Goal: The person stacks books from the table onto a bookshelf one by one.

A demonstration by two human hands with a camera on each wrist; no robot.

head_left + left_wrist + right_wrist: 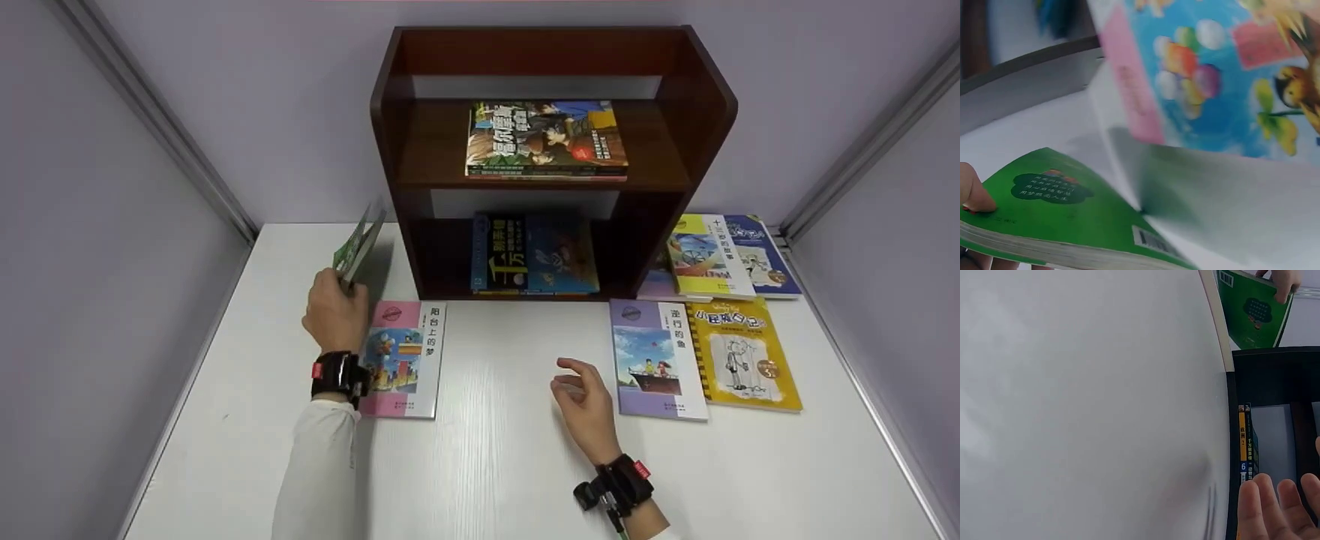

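Left hand [334, 315] grasping one green book [358, 244] at left of frame, right hand [583, 401] released over white surface [495, 450], five books flat around, wooden shelf [551, 161] behind holding two stacks.

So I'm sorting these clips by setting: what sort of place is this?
Probably a partitioned desk booth set up for sorting books: plain grey walls around a white table, a small wooden shelf, and children's books laid out.

The head camera looks down and forward over the white table [487, 465] at the brown shelf [705, 97], while both wrist cameras sit close above the tabletop, each catching the green book [1067, 219] that the head view also shows.
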